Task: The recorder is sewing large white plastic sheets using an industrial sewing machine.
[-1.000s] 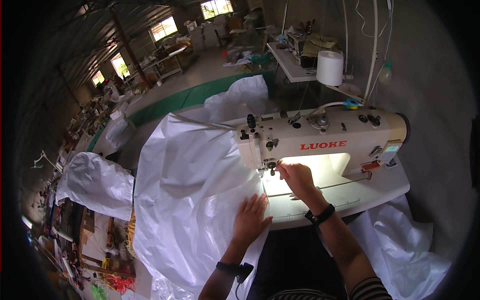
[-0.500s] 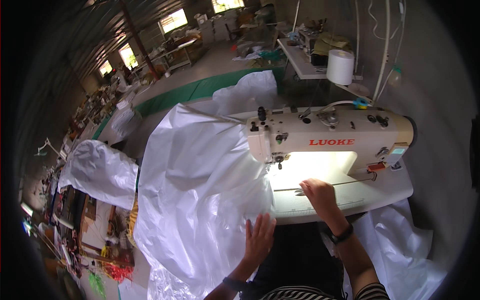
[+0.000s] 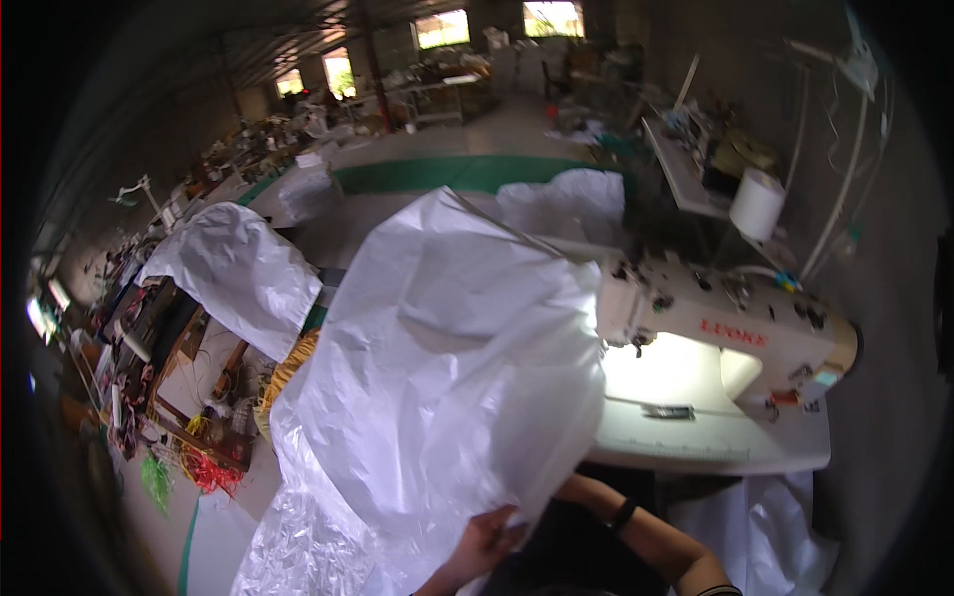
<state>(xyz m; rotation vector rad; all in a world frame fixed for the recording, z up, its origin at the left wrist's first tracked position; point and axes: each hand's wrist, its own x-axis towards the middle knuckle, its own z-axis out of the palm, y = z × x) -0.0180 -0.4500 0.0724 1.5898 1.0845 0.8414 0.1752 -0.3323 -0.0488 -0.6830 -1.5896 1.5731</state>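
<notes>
A large white woven sheet [image 3: 447, 377] is lifted up in front of me and covers the left end of the cream sewing machine [image 3: 735, 333]. My left hand [image 3: 485, 541] grips the sheet's lower edge near the bottom of the picture. My right forearm [image 3: 661, 541], with a black wristband [image 3: 624, 515], reaches in from the lower right. Its hand is hidden behind the sheet. The lit needle area and the white machine table [image 3: 715, 452] lie to the right of the sheet, with nothing on the bed.
A white thread cone [image 3: 757, 204] stands behind the machine. More white sheeting lies heaped at the left [image 3: 238, 268], beyond the machine [image 3: 566, 204] and at the lower right [image 3: 765, 526]. Cluttered benches [image 3: 149, 348] line the left side. A green strip [image 3: 447, 174] crosses the floor.
Both hands have left the machine bed and pulled back toward me. The white sheet has been raised off the table and now hangs in front of the machine's left end.
</notes>
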